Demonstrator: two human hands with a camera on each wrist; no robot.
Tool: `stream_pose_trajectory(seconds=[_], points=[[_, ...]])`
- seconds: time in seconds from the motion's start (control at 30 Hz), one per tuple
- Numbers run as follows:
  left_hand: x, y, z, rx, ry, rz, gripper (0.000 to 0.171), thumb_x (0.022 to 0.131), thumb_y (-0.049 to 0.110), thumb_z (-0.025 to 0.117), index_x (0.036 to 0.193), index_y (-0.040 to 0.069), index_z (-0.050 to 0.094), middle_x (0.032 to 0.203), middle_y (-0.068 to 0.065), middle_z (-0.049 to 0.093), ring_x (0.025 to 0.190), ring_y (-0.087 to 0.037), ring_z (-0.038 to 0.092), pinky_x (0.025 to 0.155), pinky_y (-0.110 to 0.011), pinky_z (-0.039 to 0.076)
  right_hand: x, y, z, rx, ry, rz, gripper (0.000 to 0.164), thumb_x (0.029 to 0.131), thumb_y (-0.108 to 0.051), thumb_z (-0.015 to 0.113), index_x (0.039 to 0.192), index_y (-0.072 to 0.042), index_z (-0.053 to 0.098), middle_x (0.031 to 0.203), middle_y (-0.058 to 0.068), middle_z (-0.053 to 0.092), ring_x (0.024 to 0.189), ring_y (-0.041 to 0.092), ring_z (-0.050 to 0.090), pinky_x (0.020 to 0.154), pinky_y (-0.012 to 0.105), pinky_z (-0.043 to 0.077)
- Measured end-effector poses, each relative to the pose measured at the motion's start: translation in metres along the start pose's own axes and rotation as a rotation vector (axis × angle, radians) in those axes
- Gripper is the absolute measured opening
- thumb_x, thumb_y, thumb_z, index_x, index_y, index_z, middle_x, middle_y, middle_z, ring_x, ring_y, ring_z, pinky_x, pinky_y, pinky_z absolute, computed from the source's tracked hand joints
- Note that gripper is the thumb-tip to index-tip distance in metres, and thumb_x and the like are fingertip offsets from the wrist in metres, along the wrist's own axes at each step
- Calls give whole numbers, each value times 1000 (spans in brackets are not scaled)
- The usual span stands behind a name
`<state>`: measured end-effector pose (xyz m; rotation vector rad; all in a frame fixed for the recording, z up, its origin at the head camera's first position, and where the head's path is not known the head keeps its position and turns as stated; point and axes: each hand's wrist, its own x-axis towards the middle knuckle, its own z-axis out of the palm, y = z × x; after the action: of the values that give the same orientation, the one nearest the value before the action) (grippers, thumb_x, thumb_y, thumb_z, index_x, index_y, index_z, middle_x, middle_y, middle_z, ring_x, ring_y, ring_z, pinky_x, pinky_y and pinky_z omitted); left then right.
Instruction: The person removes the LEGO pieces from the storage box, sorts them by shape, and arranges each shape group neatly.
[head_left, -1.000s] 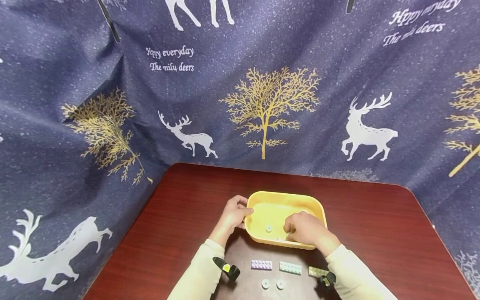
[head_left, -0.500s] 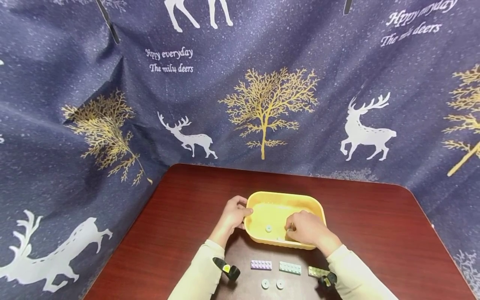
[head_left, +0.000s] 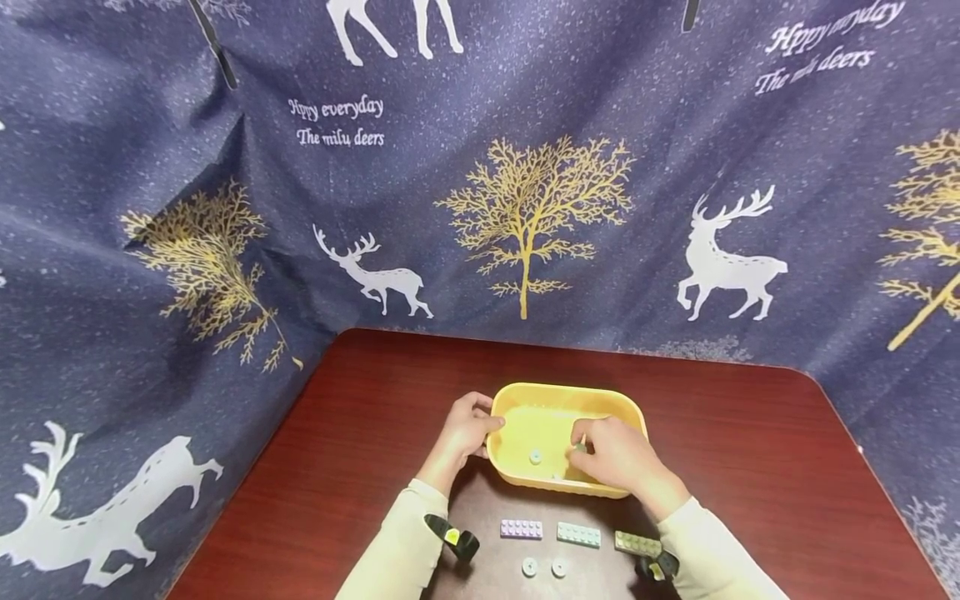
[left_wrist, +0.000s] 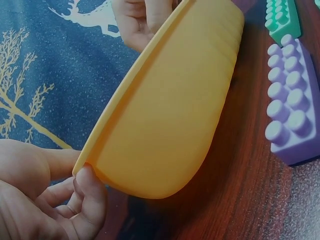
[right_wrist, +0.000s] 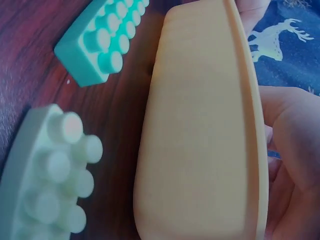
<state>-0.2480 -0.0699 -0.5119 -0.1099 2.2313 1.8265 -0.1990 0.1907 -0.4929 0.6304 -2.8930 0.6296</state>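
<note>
The yellow plastic basin (head_left: pixel 517 477) sits on the table, its tall side wall (left_wrist: pixel 170 110) filling much of the left wrist view. My left hand (head_left: pixel 467 427) grips its left end, thumb over the rim and fingers outside. My right hand (head_left: pixel 617 454) reaches inside at the right, thumb and fingers curled around a small green piece (head_left: pixel 581 448), mostly hidden by the fingers. A small pale round piece with a centre hole (head_left: pixel 536 457) lies on the basin floor, and another small bit shows by the near wall.
In front of the basin lie a purple toy brick (head_left: pixel 521 529), a mint-green brick (head_left: pixel 578 535) and a yellow-green brick (head_left: pixel 637 544), in a row. Nearer are two pale round pieces, one left (head_left: pixel 529 567) and one right (head_left: pixel 558 568). A patterned blue cloth (head_left: pixel 465 250) hangs behind the table (head_left: pixel 390 375).
My right hand has lifted slightly within the basin, and a green piece now shows between its thumb and fingers. My left hand keeps its grip on the rim.
</note>
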Motion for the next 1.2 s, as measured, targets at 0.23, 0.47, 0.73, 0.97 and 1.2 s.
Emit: stream_pose_trajectory(seconds=[0.23, 0.47, 0.73, 0.97, 1.2], points=[[0, 0, -1, -7, -5, -1, 39, 91, 3, 72, 126, -4, 56, 87, -13, 63, 63, -25, 65, 41, -26, 55, -8, -3, -1, 44, 74, 33, 8, 79, -21, 75, 84, -25, 70, 58, -17, 45, 55, 1, 41, 49, 19, 35], [-2, 2, -1, -3, -5, 5, 40, 90, 2, 72, 126, -4, 56, 87, -13, 63, 64, -26, 65, 41, -26, 55, -17, -5, -2, 61, 114, 89, 11, 83, -24, 77, 85, -29, 67, 59, -18, 44, 54, 0, 39, 48, 20, 34], [-2, 3, -1, 7, -6, 5, 39, 90, 3, 72, 125, -3, 57, 87, -13, 63, 65, -27, 66, 42, -26, 55, -28, -8, -7, 61, 147, 90, 16, 81, -28, 83, 86, -27, 68, 61, -22, 46, 56, -2, 41, 51, 19, 37], [-1, 3, -1, 11, -4, 4, 39, 90, 3, 72, 126, -3, 56, 88, -13, 63, 64, -27, 66, 42, -26, 54, -43, -14, -15, 70, 164, 81, 17, 83, -32, 84, 93, -27, 72, 66, -26, 52, 54, -6, 40, 53, 19, 41], [-1, 0, 0, 5, -3, -2, 38, 90, 3, 71, 125, -2, 56, 88, -13, 63, 63, -26, 65, 41, -26, 54, -61, -19, -17, 75, 191, 80, 17, 81, -30, 85, 94, -26, 73, 68, -26, 53, 51, -6, 36, 51, 18, 38]])
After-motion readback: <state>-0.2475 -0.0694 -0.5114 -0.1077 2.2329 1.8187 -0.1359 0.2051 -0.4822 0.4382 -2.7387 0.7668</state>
